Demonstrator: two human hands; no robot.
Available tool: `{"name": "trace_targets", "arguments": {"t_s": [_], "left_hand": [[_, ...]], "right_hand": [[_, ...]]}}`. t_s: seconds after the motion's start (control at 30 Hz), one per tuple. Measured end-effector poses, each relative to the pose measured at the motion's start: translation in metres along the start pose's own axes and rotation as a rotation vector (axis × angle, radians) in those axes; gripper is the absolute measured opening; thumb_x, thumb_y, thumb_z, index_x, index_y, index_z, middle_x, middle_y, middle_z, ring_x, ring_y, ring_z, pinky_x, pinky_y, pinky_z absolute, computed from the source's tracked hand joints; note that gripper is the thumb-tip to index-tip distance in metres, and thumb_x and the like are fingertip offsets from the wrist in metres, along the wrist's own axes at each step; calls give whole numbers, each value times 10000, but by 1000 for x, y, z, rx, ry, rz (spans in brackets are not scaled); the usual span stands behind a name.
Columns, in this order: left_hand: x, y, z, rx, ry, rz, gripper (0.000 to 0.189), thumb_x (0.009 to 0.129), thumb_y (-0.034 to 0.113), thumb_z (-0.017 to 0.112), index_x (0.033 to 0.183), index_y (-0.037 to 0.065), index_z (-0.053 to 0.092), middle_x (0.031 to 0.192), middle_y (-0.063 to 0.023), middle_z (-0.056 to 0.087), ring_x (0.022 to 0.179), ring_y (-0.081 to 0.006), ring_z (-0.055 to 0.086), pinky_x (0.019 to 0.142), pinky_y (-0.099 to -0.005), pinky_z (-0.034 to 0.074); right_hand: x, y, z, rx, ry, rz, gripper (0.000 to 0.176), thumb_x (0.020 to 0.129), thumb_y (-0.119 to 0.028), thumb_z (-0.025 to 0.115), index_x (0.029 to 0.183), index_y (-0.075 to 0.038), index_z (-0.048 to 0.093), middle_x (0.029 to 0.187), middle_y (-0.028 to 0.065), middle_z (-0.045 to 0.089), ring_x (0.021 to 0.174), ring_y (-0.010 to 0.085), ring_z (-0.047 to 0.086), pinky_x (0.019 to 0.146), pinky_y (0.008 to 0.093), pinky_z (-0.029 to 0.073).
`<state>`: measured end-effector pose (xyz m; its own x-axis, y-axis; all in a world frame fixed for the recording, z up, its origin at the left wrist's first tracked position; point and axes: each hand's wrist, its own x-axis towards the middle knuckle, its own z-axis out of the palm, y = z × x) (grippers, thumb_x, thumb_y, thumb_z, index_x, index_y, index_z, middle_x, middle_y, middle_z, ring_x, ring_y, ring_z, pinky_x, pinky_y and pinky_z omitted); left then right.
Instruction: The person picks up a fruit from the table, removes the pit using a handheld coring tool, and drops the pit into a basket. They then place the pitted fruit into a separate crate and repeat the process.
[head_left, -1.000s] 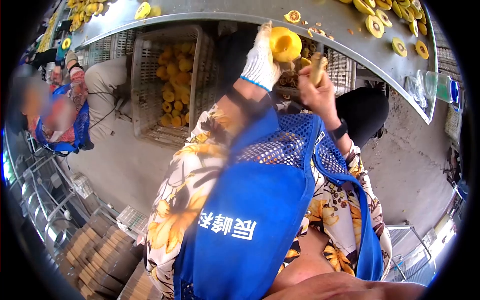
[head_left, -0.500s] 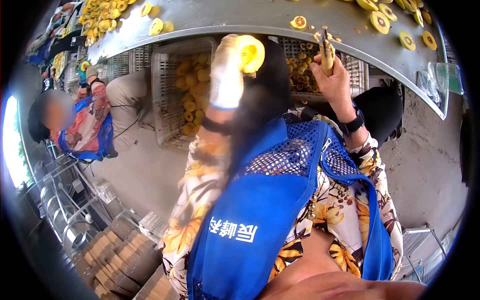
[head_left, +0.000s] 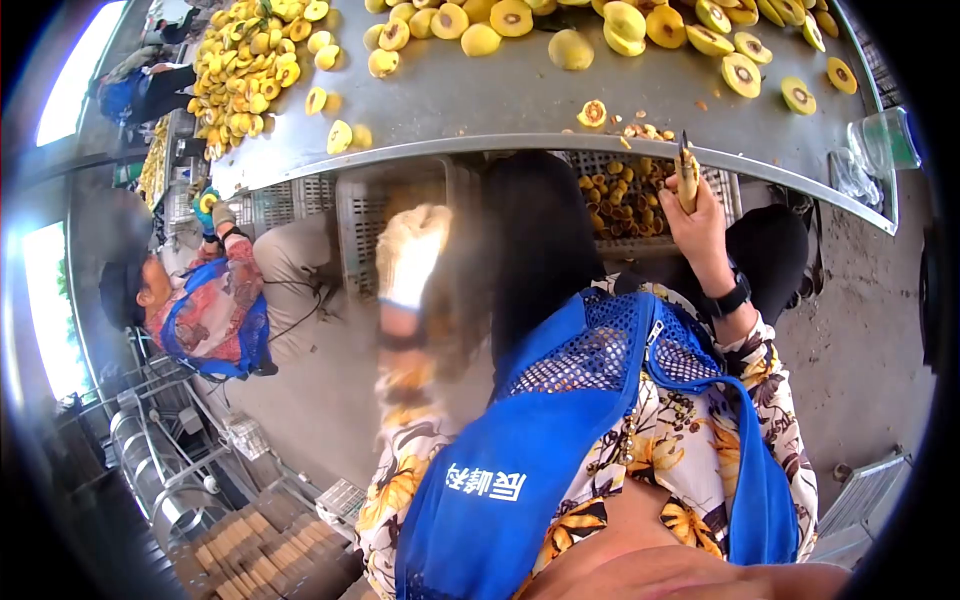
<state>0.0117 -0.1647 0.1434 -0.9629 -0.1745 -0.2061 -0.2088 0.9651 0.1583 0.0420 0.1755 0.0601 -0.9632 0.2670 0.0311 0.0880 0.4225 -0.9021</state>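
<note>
My left hand [head_left: 412,250], in a white knit glove, is over a pale plastic crate [head_left: 345,215] by my left leg. Motion smears it and its fingers are not clear; no fruit shows in it. My bare right hand [head_left: 697,222] grips a short pitting knife [head_left: 687,178] by its light handle, dark tip up, just below the table edge. Close to the tip, on the metal table [head_left: 450,105], lie a cut yellow fruit half [head_left: 592,113] and small brown and pale scraps [head_left: 648,131].
Halved yellow fruit [head_left: 741,75] spreads over the table's far side, with a large heap [head_left: 240,75] to the left. Under the edge stands a crate of hollow fruit pieces [head_left: 625,200]. A clear container [head_left: 880,145] sits at the right corner. A co-worker [head_left: 205,310] sits at left.
My left hand has moved down and left from near the table edge to over the crate; the hollowed yellow fruit half no longer shows in it. My right hand still holds the knife. The view has shifted.
</note>
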Motion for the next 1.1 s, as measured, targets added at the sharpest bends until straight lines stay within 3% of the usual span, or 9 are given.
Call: {"name": "trace_targets", "arguments": {"t_s": [0.07, 0.2, 0.47, 0.6, 0.8, 0.9, 1.0, 1.03, 1.1], "left_hand": [[31, -16, -7, 73, -23, 106, 308, 876, 363, 529, 963, 91, 642, 945, -122, 653, 883, -304, 619, 761, -374, 501], [128, 29, -6, 104, 528, 856, 202, 823, 270, 550, 884, 81, 589, 858, -155, 606, 805, -364, 584, 668, -446, 485], [267, 141, 51, 135, 74, 328, 533, 823, 363, 556, 1279, 114, 436, 1279, -163, 475, 1150, -337, 497, 950, -454, 433], [265, 142, 53, 88, 72, 219, 455, 748, 404, 626, 1077, 90, 613, 1088, -159, 616, 1001, -318, 598, 896, -387, 473], [141, 116, 10, -1620, -460, 130, 437, 945, 405, 348, 991, 25, 559, 772, -138, 641, 656, -250, 625, 416, -304, 443], [89, 127, 16, -1758, -584, -4, 505, 934, 509, 317, 964, 60, 546, 735, -126, 627, 506, -242, 581, 338, -312, 383], [67, 138, 48, -1845, -529, -208, 547, 890, 605, 347, 931, 113, 584, 741, -63, 635, 529, -203, 575, 334, -298, 355], [61, 135, 56, -1808, -563, 80, 534, 892, 583, 392, 934, 93, 598, 791, -72, 638, 651, -198, 602, 450, -312, 449], [49, 143, 66, -1912, -526, 62, 505, 900, 544, 424, 939, 72, 601, 840, -85, 638, 732, -199, 604, 576, -320, 487]], "right_hand": [[-3, 4, 8, 33, -61, 26, 242, 806, -154, 656, 980, -9, 572, 740, 130, 629, 666, 195, 622, 648, 305, 488], [-2, -19, 19, -27, -202, 73, 335, 783, -173, 664, 1034, 2, 530, 818, 204, 635, 752, 325, 640, 681, 348, 495], [-25, -32, 10, -21, -302, 152, 409, 790, -189, 630, 1135, -19, 491, 878, 257, 619, 863, 404, 613, 736, 402, 488], [-24, -19, 1, -102, -240, 203, 418, 789, -194, 627, 1123, 13, 486, 894, 256, 621, 872, 396, 615, 753, 403, 484], [3, -57, 15, -29, -269, 13, 428, 817, -286, 637, 1068, 21, 475, 803, 262, 609, 783, 418, 608, 675, 422, 485], [18, -74, 27, -131, -381, -92, 347, 835, -264, 624, 951, 22, 465, 729, 269, 587, 713, 454, 573, 596, 463, 465], [16, -73, 38, -101, -355, -195, 310, 842, -238, 613, 890, 21, 448, 713, 271, 579, 702, 463, 559, 579, 483, 453], [15, -73, 38, -113, -355, -186, 301, 843, -228, 609, 884, 21, 444, 716, 271, 580, 704, 461, 562, 580, 484, 453], [9, -72, 37, -129, -338, -169, 271, 842, -193, 595, 883, 21, 433, 715, 270, 579, 698, 458, 563, 580, 493, 448]]}}
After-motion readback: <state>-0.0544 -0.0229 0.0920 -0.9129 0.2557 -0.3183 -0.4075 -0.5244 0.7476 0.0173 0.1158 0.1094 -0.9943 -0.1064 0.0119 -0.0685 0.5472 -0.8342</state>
